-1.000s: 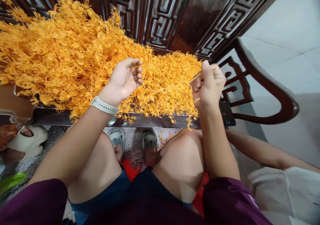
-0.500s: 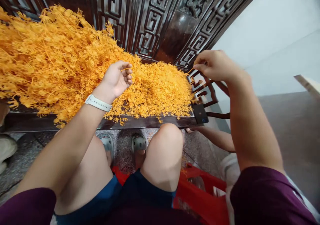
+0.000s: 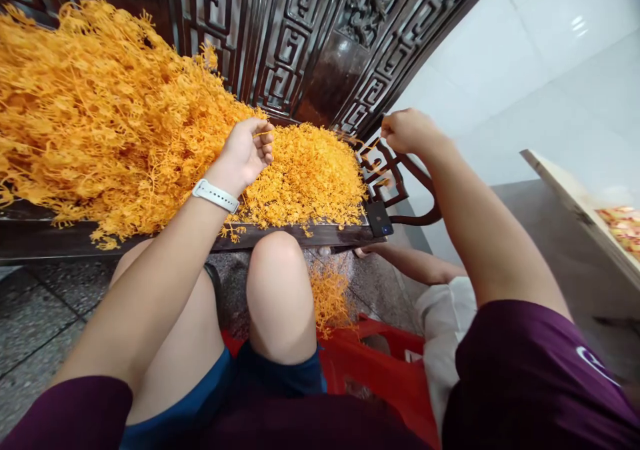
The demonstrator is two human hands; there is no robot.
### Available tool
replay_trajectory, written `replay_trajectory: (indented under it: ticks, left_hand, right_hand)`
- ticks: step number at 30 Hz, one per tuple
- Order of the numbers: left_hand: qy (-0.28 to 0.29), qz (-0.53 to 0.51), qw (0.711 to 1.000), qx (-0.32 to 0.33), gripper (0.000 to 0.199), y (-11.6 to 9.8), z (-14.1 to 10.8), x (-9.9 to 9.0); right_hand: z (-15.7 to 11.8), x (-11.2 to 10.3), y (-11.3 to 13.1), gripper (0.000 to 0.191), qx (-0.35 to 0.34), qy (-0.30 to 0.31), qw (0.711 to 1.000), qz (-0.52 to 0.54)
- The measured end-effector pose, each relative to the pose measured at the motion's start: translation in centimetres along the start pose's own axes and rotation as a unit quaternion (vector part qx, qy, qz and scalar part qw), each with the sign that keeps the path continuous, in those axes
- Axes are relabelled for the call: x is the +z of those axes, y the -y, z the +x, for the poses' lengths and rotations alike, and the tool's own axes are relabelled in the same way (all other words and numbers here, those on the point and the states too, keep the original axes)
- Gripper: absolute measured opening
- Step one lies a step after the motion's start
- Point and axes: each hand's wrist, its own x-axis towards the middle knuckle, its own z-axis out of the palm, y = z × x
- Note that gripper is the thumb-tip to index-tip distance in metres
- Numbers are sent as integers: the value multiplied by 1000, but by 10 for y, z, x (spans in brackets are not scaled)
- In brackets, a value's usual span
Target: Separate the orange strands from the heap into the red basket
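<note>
A large heap of orange artificial plant sprigs (image 3: pixel 125 117), probably plastic, covers the left of a dark wooden bench seat. A lower, flatter mound of orange pieces (image 3: pixel 310 177) lies to its right. My left hand (image 3: pixel 250 150), with a pale watch band on the wrist, hovers over the join of the two piles. Its thumb and fingers are curled together on a thin orange stem (image 3: pixel 262 133). My right hand (image 3: pixel 405 130) is raised near the bench's armrest, closed on a thin orange strand (image 3: pixel 373 146) that points down-left; its fingertips are partly hidden.
The carved bench back (image 3: pixel 295 37) rises behind the piles. A black phone (image 3: pixel 380 218) sits at the seat's right end by the curved armrest (image 3: pixel 420 217). More orange sprigs (image 3: pixel 330 300) hang by my knee over a red stool (image 3: pixel 380 377). Another person's leg (image 3: pixel 415 263) is at right.
The view has shifted right. My right hand's fingers are closed tighter and slightly lower; my left hand stays over the piles. My knee moved left, uncovering orange sprigs beside it.
</note>
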Motion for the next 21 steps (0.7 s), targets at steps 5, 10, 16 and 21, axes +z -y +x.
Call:
replay_trajectory:
  ticks: [5, 10, 16, 21]
  left_hand:
    - [13, 0, 1000, -8, 24, 12, 7, 15]
    - [20, -3, 1000, -19, 22, 26, -3, 41]
    - [28, 38, 999, 2, 21, 23, -21, 46]
    - [10, 52, 998, 32, 21, 2, -30, 37]
  right_hand:
    - [0, 18, -11, 16, 23, 29, 997, 67]
    - [-2, 26, -13, 40, 26, 41, 993, 105]
    - [-4, 30, -21, 41, 20, 32, 996, 78]
    - [-13, 29, -32, 26, 3, 31, 996, 88]
